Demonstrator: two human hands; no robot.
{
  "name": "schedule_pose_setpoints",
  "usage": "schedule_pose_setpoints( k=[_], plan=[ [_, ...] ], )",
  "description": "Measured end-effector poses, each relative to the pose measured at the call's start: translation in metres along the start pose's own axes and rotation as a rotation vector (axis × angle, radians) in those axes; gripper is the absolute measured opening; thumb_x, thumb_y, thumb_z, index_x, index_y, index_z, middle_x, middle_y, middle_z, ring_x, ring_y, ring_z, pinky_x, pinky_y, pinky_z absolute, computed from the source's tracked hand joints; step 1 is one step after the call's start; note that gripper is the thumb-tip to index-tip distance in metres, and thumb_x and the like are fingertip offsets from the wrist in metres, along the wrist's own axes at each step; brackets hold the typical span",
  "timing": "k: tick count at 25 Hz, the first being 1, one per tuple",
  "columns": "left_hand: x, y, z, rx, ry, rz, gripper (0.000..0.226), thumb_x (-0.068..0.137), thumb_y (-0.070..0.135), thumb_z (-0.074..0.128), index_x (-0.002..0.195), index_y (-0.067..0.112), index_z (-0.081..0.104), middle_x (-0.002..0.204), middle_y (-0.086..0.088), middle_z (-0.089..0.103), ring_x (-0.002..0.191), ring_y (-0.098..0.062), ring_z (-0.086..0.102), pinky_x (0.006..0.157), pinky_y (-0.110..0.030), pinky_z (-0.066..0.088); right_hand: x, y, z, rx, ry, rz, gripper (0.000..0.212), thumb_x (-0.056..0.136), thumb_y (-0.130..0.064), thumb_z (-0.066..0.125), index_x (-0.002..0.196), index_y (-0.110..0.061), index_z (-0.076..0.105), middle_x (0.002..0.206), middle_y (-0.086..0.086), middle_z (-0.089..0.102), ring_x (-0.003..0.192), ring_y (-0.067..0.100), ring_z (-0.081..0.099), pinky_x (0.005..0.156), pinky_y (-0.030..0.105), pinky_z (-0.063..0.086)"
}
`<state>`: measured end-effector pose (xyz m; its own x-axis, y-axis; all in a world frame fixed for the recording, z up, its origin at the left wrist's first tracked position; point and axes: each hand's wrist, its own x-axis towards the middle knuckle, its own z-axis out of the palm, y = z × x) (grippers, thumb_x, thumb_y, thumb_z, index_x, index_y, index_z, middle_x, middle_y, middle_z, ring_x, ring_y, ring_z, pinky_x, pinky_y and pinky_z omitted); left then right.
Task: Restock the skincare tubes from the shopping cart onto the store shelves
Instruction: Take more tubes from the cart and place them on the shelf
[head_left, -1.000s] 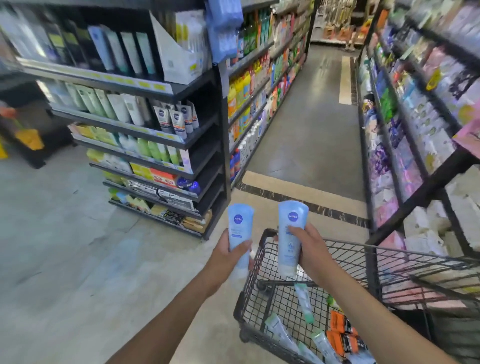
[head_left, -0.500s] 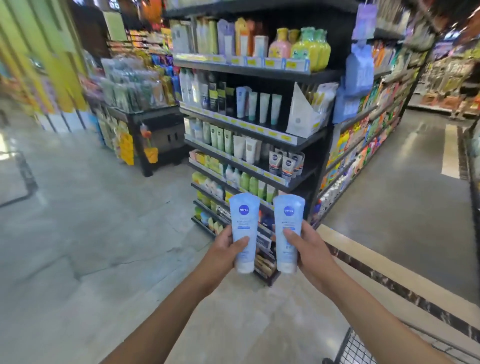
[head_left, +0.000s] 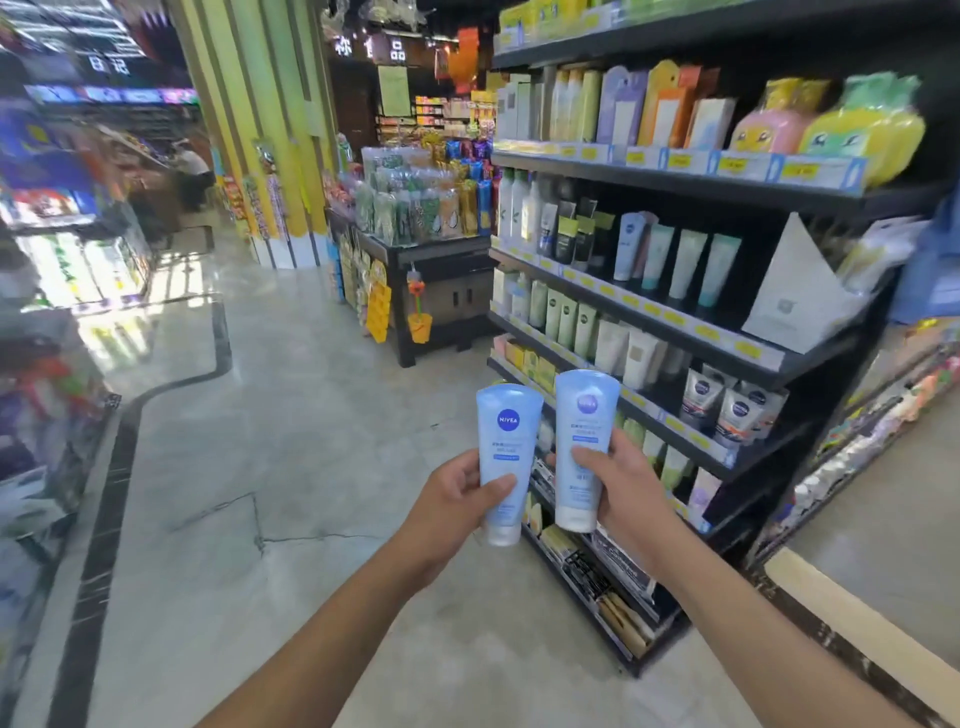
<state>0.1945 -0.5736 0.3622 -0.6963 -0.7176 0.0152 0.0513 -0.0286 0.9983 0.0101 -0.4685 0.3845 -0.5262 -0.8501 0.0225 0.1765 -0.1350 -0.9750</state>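
The left tube (head_left: 501, 457) and right tube (head_left: 584, 441) are pale blue with dark blue round logos. The shelves (head_left: 779, 190) are black, their price tags (head_left: 732, 165) yellow. The floor (head_left: 311, 441) is greyish beige with a black band (head_left: 111, 493).

We hold two tubes upright, caps down, just beside each other before us. Our left hand (head_left: 452, 499) grips the left pale-blue plastic tube (head_left: 504, 447) and our right hand (head_left: 623, 493) grips the right pale-blue plastic tube (head_left: 584, 431), which sits slightly higher. Behind and to the right of them stands the black tiered shelf unit (head_left: 701, 332), with rows of tubes and bottles on its shelves. A white cardboard display box (head_left: 789, 296) sits at the right end of a middle shelf. Left of the unit and farther back, a low black display table (head_left: 441, 260) carries packets. A tall yellow-green striped pillar (head_left: 270, 130) rises behind it on the left.
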Motion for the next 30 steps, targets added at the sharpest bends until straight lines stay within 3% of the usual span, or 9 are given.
schedule_pose_setpoints(
  k=[3, 6, 10, 13, 16, 21, 30],
  plan=[
    [0.043, 0.006, -0.017, 0.020, 0.044, -0.009, 0.027, 0.100, 0.012, 0.066, 0.127, 0.013, 0.067, 0.117, -0.009, 0.077, 0.108, -0.027, 0.072, 0.082, -0.034, 0.058, 0.053, 0.004, 0.010, -0.038, -0.049, 0.016, 0.038, 0.094, 0.007, 0.053, 0.121, -0.018, 0.061, 0.113, 0.012, 0.072, 0.098, 0.025, 0.074, 0.085, 0.048, 0.057],
    [0.083, 0.010, -0.036, 0.001, 0.124, -0.009, 0.032, 0.094, 0.023, 0.070, 0.126, 0.016, 0.068, 0.117, -0.008, 0.077, 0.113, -0.031, 0.072, 0.093, -0.046, 0.056, 0.108, 0.008, 0.019, -0.111, -0.159, -0.016, 0.039, 0.091, -0.005, 0.067, 0.127, -0.021, 0.064, 0.121, 0.007, 0.072, 0.111, 0.027, 0.070, 0.096, 0.050, 0.055],
    [0.120, 0.004, -0.064, -0.025, 0.186, -0.031, 0.026, 0.100, 0.013, 0.066, 0.127, 0.015, 0.068, 0.119, -0.009, 0.076, 0.114, -0.032, 0.071, 0.097, -0.048, 0.057, 0.165, 0.012, 0.035, -0.155, -0.216, -0.027, 0.036, 0.092, 0.001, 0.068, 0.124, -0.015, 0.066, 0.117, -0.001, 0.076, 0.112, 0.018, 0.070, 0.087, 0.028, 0.058],
    [0.156, -0.001, -0.093, -0.040, 0.237, -0.026, 0.033, 0.094, 0.022, 0.071, 0.126, 0.016, 0.068, 0.118, -0.011, 0.076, 0.114, -0.036, 0.070, 0.097, -0.054, 0.055, 0.214, 0.018, 0.049, -0.188, -0.249, -0.017, 0.043, 0.089, 0.001, 0.072, 0.128, -0.017, 0.065, 0.119, -0.002, 0.075, 0.113, 0.015, 0.070, 0.089, 0.027, 0.056],
    [0.198, -0.004, -0.126, -0.057, 0.237, -0.029, 0.036, 0.092, 0.025, 0.071, 0.126, 0.015, 0.068, 0.118, -0.012, 0.076, 0.115, -0.036, 0.070, 0.096, -0.054, 0.055, 0.260, 0.024, 0.065, -0.197, -0.216, -0.002, 0.043, 0.088, 0.002, 0.073, 0.127, -0.014, 0.064, 0.119, 0.000, 0.075, 0.112, 0.017, 0.071, 0.093, 0.035, 0.057],
    [0.279, 0.000, -0.181, -0.068, 0.146, -0.015, 0.034, 0.094, 0.019, 0.070, 0.128, 0.014, 0.067, 0.121, -0.011, 0.075, 0.116, -0.034, 0.070, 0.096, -0.049, 0.057, 0.335, 0.025, 0.092, -0.213, -0.114, -0.032, 0.042, 0.087, 0.004, 0.073, 0.125, -0.011, 0.065, 0.114, -0.001, 0.077, 0.105, 0.014, 0.073, 0.077, 0.021, 0.058],
    [0.428, 0.004, -0.206, 0.006, -0.085, -0.005, 0.028, 0.100, 0.013, 0.066, 0.126, 0.020, 0.070, 0.121, -0.009, 0.075, 0.109, -0.031, 0.072, 0.096, -0.052, 0.058, 0.421, 0.024, 0.079, -0.226, 0.140, -0.035, 0.040, 0.088, 0.000, 0.074, 0.123, -0.016, 0.066, 0.118, -0.002, 0.075, 0.104, 0.012, 0.073, 0.083, 0.026, 0.059]
  ],
)
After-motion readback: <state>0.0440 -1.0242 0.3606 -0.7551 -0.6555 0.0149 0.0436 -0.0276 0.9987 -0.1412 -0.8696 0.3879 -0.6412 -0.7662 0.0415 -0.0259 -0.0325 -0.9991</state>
